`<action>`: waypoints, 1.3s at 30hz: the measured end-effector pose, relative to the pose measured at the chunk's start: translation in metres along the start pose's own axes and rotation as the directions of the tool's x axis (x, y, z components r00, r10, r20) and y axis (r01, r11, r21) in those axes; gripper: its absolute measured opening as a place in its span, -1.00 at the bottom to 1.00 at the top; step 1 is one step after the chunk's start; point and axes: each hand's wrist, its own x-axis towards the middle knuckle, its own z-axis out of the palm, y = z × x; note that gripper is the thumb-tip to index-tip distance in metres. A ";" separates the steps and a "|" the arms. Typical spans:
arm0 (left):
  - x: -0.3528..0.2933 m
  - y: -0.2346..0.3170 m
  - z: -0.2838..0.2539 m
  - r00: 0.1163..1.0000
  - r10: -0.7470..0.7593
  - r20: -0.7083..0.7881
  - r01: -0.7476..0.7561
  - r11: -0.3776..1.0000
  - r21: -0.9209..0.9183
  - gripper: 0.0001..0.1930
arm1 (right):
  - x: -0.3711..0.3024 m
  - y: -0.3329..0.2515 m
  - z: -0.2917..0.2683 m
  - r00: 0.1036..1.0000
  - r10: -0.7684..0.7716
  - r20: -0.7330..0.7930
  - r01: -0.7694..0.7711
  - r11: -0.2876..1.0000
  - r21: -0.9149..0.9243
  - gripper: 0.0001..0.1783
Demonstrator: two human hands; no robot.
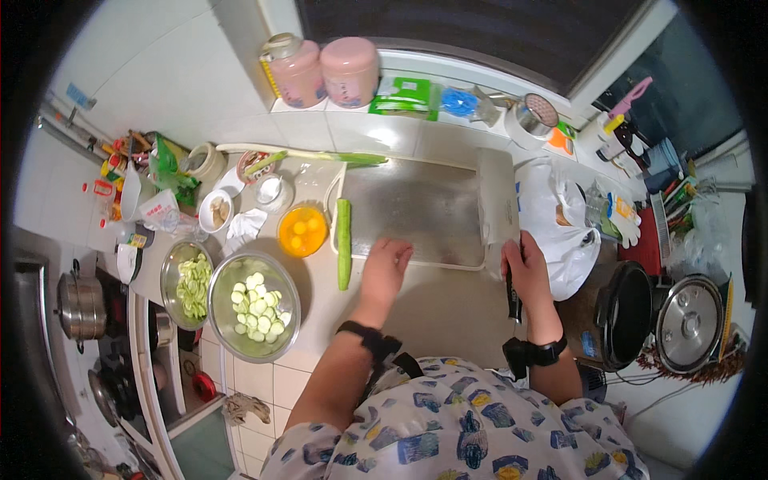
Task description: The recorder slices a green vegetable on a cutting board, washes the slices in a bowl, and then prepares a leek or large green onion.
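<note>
Just left of our half-curled, empty-looking left hand (389,268), a green vegetable (344,244) points up-frame; our right hand (526,264) grips a knife (514,304).

On the beige worktop (320,292), a long green vegetable (344,248) lies along a rectangular grey metal board's (416,200) left edge; farther left, a round silver steel bowl (222,310) holds pale-green round slices (262,308); rightward sits a white plastic bag (556,240)

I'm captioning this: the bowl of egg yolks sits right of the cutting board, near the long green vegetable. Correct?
Wrong side: the head view shows the bowl of egg yolks left of the cutting board, near the long green vegetable.
</note>
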 end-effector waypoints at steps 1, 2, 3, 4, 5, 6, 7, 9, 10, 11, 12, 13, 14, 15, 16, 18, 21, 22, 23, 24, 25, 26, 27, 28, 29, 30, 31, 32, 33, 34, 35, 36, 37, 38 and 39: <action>0.006 -0.004 0.015 1.000 0.007 0.011 -0.007 1.000 0.004 -0.92 | -0.008 0.001 -0.003 0.999 0.050 -0.012 -0.049 0.997 0.066 -0.82; 0.009 -0.007 0.026 0.999 -0.035 0.038 0.033 0.998 0.057 -0.87 | -0.016 0.007 -0.005 0.998 0.055 -0.016 -0.054 0.996 0.072 -0.82; 0.010 -0.013 0.033 0.995 -0.081 0.058 0.074 0.991 0.112 -0.82 | -0.023 0.015 -0.007 0.999 0.038 -0.010 -0.038 0.998 0.045 -0.83; 0.014 -0.010 0.035 0.995 -0.077 0.070 0.069 0.991 0.117 -0.82 | -0.030 0.024 -0.010 1.000 0.026 -0.015 -0.025 0.999 0.019 -0.83; 0.019 -0.005 0.029 0.989 0.032 -0.148 0.014 0.953 0.303 -0.74 | -0.036 0.029 -0.012 0.999 0.037 -0.033 -0.037 0.999 0.023 -0.81; 0.024 -0.003 0.023 0.925 0.181 -0.334 0.004 0.875 0.484 -0.66 | -0.039 0.037 -0.015 0.999 0.037 -0.033 -0.035 0.999 0.039 -0.81; 0.026 -0.014 0.013 0.923 0.190 -0.335 0.005 0.864 0.503 -0.66 | -0.042 0.042 -0.014 0.995 0.096 -0.004 -0.096 0.995 0.003 -0.80; 0.028 -0.047 -0.005 0.878 0.047 -0.476 0.263 0.785 0.561 -0.53 | -0.047 0.047 -0.010 0.983 0.182 0.015 -0.179 0.979 -0.095 -0.73; 0.030 -0.053 -0.008 0.877 0.045 -0.478 0.264 0.785 0.560 -0.53 | -0.045 0.048 -0.008 0.983 0.181 0.016 -0.179 0.979 -0.097 -0.73; 0.030 -0.058 -0.011 0.917 -0.070 -0.393 0.281 0.813 0.511 -0.52 | -0.043 0.050 -0.004 0.984 0.156 0.081 -0.151 0.986 -0.073 -0.70; 0.031 -0.061 -0.011 0.939 -0.178 -0.294 0.302 0.834 0.462 -0.51 | -0.040 0.051 -0.001 0.981 0.129 0.144 -0.124 0.991 -0.047 -0.66; 0.029 -0.058 -0.006 0.955 -0.166 -0.247 0.256 0.883 0.394 -0.50 | -0.034 0.049 0.002 0.955 0.197 0.223 -0.179 0.979 -0.098 -0.62; 0.025 -0.058 0.004 0.955 -0.167 -0.245 0.254 0.887 0.387 -0.50 | -0.027 0.050 0.006 0.956 0.199 0.217 -0.179 0.978 -0.105 -0.62; 0.019 -0.060 0.015 0.993 0.006 -0.120 0.043 0.913 0.406 -0.51 | -0.021 0.053 0.013 0.984 0.003 0.178 0.048 0.958 -0.283 -0.64; 0.014 -0.060 0.025 0.983 0.183 0.006 -0.170 0.901 0.399 -0.52 | -0.014 0.054 0.020 0.964 -0.196 0.178 0.258 0.853 -0.454 -0.66; 0.015 -0.046 0.031 0.979 0.202 0.008 -0.186 0.888 0.421 -0.51 | 0.003 0.049 0.033 0.960 -0.168 0.225 0.252 0.867 -0.431 -0.63; 0.028 -0.034 0.032 0.977 0.196 -0.086 -0.153 0.921 0.359 -0.54 | 0.023 0.053 0.054 0.944 -0.132 0.304 0.252 0.881 -0.400 -0.62; 0.031 -0.038 0.032 0.978 0.197 -0.063 -0.167 0.932 0.321 -0.56 | 0.030 0.056 0.062 0.933 -0.118 0.340 0.254 0.884 -0.392 -0.64; 0.033 -0.041 0.032 0.979 0.200 -0.040 -0.181 0.942 0.282 -0.58 | 0.034 0.055 0.068 0.931 -0.120 0.346 0.259 0.884 -0.389 -0.64; 0.034 -0.043 0.034 0.979 0.197 -0.044 -0.176 0.942 0.286 -0.58 | 0.037 0.055 0.073 0.925 -0.164 0.342 0.302 0.866 -0.400 -0.65; 0.035 -0.040 0.036 0.979 0.191 -0.077 -0.163 0.947 0.278 -0.60 | 0.040 0.056 0.078 0.918 -0.206 0.339 0.341 0.846 -0.410 -0.65; 0.036 -0.038 0.038 0.977 0.185 -0.109 -0.150 0.951 0.270 -0.62 | 0.042 0.058 0.081 0.916 -0.207 0.345 0.344 0.846 -0.408 -0.65; 0.038 -0.039 0.041 0.970 0.201 -0.134 -0.154 0.942 0.300 -0.62 | 0.044 0.060 0.083 0.917 -0.201 0.344 0.339 0.847 -0.410 -0.65; 0.037 -0.041 0.041 0.971 0.191 -0.140 -0.142 0.943 0.302 -0.62 | 0.046 0.062 0.084 0.917 -0.194 0.349 0.336 0.847 -0.412 -0.65; 0.037 -0.043 0.041 0.970 0.191 -0.148 -0.140 0.944 0.298 -0.61 | 0.046 0.063 0.083 0.913 -0.193 0.360 0.341 0.846 -0.410 -0.65; 0.036 -0.045 0.042 0.969 0.191 -0.156 -0.139 0.946 0.293 -0.61 | 0.044 0.061 0.079 0.906 -0.199 0.375 0.351 0.847 -0.400 -0.65; 0.036 -0.044 0.043 0.971 0.180 -0.156 -0.129 0.948 0.290 -0.61 | 0.042 0.058 0.075 0.901 -0.198 0.386 0.355 0.848 -0.394 -0.65; 0.036 -0.043 0.043 0.975 0.163 -0.153 -0.113 0.950 0.292 -0.60 | 0.039 0.050 0.072 0.899 -0.192 0.393 0.353 0.848 -0.394 -0.65; 0.036 -0.043 0.044 0.978 0.145 -0.150 -0.096 0.951 0.294 -0.60 | 0.036 0.042 0.069 0.904 -0.123 0.408 0.314 0.840 -0.442 -0.65; 0.037 -0.043 0.043 0.978 0.142 -0.153 -0.092 0.951 0.295 -0.60 | 0.036 0.037 0.067 0.907 -0.060 0.417 0.280 0.826 -0.489 -0.65; 0.037 -0.044 0.043 0.976 0.152 -0.156 -0.102 0.951 0.293 -0.59 | 0.035 0.037 0.067 0.905 -0.060 0.421 0.282 0.826 -0.489 -0.65; 0.036 -0.044 0.043 0.974 0.163 -0.159 -0.111 0.950 0.292 -0.59 | 0.034 0.038 0.066 0.909 -0.081 0.409 0.295 0.819 -0.493 -0.64; 0.037 -0.043 0.043 0.974 0.161 -0.161 -0.108 0.950 0.294 -0.59 | 0.033 0.038 0.066 0.912 -0.103 0.397 0.308 0.811 -0.497 -0.63; 0.037 -0.043 0.043 0.972 0.166 -0.165 -0.115 0.953 0.281 -0.59 | 0.032 0.036 0.066 0.910 -0.104 0.401 0.311 0.811 -0.495 -0.63; 0.037 -0.043 0.042 0.971 0.172 -0.168 -0.123 0.956 0.268 -0.58 | 0.030 0.034 0.067 0.917 -0.078 0.392 0.290 0.803 -0.520 -0.64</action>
